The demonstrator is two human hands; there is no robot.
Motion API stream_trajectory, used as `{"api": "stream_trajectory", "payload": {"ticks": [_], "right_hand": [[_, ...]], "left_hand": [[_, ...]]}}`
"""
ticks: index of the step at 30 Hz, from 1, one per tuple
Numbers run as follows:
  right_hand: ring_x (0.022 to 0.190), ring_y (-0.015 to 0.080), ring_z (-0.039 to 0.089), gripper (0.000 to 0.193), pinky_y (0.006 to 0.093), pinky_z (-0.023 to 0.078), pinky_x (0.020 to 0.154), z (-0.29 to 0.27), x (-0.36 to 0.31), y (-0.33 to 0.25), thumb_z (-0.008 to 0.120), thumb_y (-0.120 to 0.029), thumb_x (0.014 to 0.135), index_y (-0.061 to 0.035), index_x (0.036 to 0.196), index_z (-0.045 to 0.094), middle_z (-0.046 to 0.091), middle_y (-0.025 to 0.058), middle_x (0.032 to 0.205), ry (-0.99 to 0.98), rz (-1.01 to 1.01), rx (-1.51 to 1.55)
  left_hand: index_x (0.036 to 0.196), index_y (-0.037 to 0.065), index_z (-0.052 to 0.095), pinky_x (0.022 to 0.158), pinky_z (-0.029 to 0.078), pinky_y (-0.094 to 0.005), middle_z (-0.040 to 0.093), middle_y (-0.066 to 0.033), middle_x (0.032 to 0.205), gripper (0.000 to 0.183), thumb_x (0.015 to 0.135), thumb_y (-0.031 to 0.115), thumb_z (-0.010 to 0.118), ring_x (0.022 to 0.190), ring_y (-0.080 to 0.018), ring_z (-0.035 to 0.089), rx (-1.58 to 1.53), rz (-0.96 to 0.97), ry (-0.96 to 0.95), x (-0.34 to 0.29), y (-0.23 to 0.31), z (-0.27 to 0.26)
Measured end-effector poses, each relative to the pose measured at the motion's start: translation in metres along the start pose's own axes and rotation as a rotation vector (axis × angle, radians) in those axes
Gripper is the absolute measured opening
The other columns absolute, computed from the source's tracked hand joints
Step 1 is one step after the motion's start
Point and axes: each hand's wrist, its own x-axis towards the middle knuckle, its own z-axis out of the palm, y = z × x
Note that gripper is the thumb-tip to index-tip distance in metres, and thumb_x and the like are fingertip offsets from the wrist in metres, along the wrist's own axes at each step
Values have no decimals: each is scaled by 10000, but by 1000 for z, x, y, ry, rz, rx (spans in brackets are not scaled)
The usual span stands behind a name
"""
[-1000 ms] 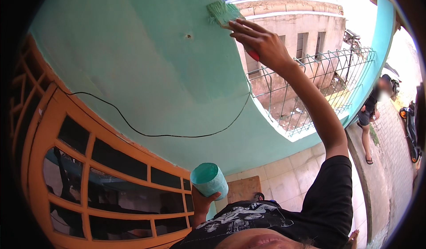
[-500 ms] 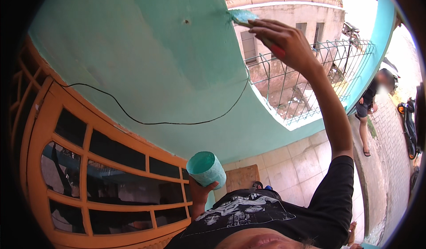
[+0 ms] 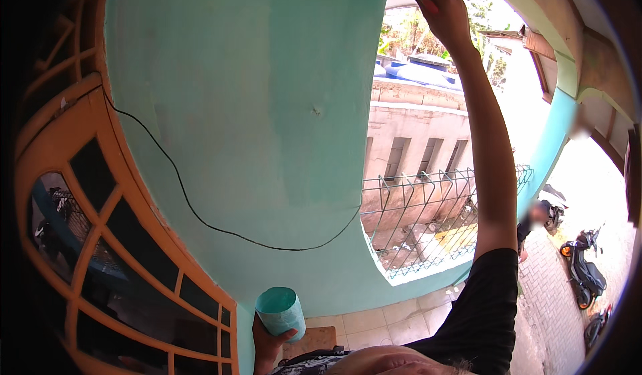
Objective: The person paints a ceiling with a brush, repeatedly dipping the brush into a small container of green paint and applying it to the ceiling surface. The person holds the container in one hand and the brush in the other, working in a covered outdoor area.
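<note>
one darker green band (image 3: 324,54) down the right of the wall (image 3: 267,141) looks coated, the paler stretch (image 3: 197,94) leftward unfinished, the left hand (image 3: 269,338) wrapped round a cup (image 3: 287,321), the right hand (image 3: 439,7), high up, curled on a handle (image 3: 426,2).

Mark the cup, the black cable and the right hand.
Cup (image 3: 284,322), head view: outer side wall.
Black cable (image 3: 289,248), head view: lowest part of its sag.
Right hand (image 3: 444,10), head view: back of the hand.
</note>
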Motion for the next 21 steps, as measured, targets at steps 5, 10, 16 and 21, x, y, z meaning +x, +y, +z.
{"api": "stream_trajectory", "payload": {"ticks": [5, 10, 16, 21], "right_hand": [[1102, 263, 690, 251, 391, 581, 895, 36, -13, 24, 653, -209, 969, -194, 1211, 716, 678, 17, 1311, -72, -155, -142], [1302, 236, 583, 243, 391, 553, 1009, 42, -107, -28, 676, -184, 953, -173, 1190, 727, 627, 6, 1393, -232, -78, -146], [1208, 274, 652, 229, 377, 555, 980, 1, -151, -42, 678, -129, 954, -114, 1175, 734, 685, 64, 1306, -505, 57, 155], [1080, 261, 715, 240, 363, 582, 904, -19, -100, -30, 673, -110, 957, -112, 1191, 727, 703, 71, 1275, -332, 74, 81]], "left_hand": [[1386, 52, 454, 981, 523, -443, 603, -113, 1244, 982, 577, 245, 975, 1146, -272, 613, 20, 48, -17, 12, -4, -2], [1381, 49, 459, 980, 520, -440, 603, -113, 1245, 969, 585, 257, 971, 1147, -275, 613, 55, 49, 6, 15, -6, -11], [1372, 49, 465, 983, 517, -440, 612, -118, 1246, 968, 577, 257, 976, 1156, -276, 611, -24, 18, -33, 22, 6, 2], [1373, 45, 457, 998, 515, -450, 616, -124, 1250, 986, 565, 256, 981, 1163, -286, 611, 84, 45, -94, 27, 0, -1]]}}
